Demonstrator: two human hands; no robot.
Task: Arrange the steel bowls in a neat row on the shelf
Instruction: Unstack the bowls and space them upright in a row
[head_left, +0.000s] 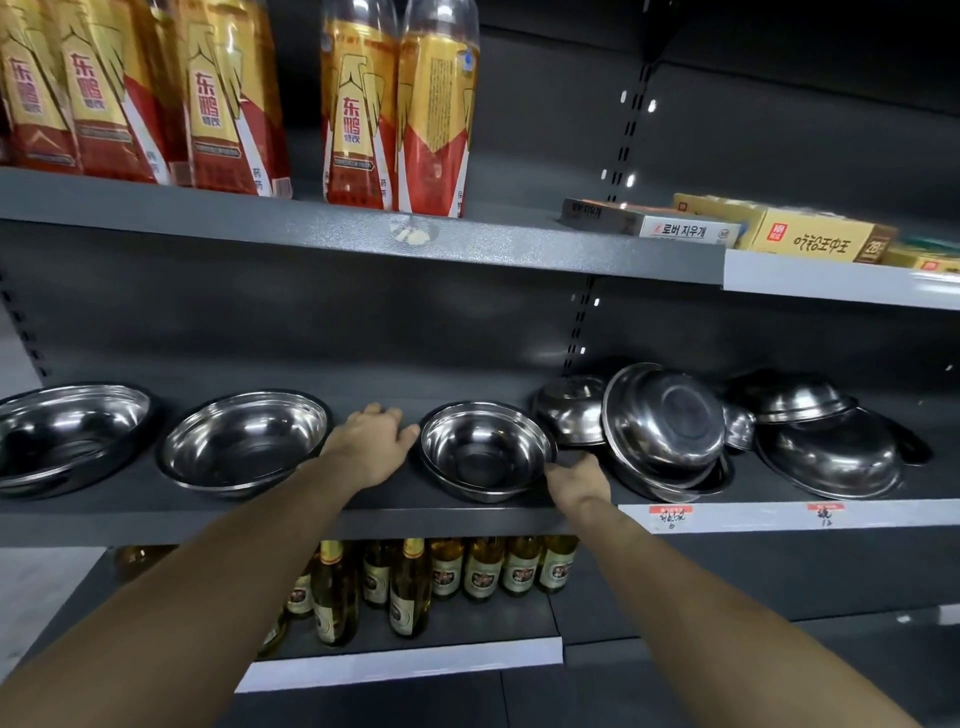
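Head view (only view): the shelf (322, 512) carries three steel bowls standing upright in a row. The third bowl (485, 449) sits between the two hands. The left hand (375, 441) lies just beside its left rim, fingers extended and loosely spread; whether they touch the rim cannot be told. The right hand (579, 480) is at the bowl's front-right rim, fingertips at the edge; a pinch vs. a plain touch cannot be told, as the fingers are partly hidden. Further left of the left hand: the second bowl (244, 441), then the first bowl (72, 434), both upright w/ similar gaps. Right of the right hand: an unsorted pile (727, 431) of bowls, some tilted on edge, some upside down, leaning on one another. Step in hand, as judged: final seating of the third bowl. Procedure: 1) keep both hands low at opposite rims and slide, do not lift; 2) match the gap to the second bowl w/ the gap between first and second; 3) align the front rim w/ the other two, parallel to the shelf edge; 4) release only when the bowl sits flat. Caution: the tilted bowl (665, 415) stands near the right hand; a careless wrist may topple it, so withdraw toward the body, not sideways. Next unit should come from the near side of the pile.
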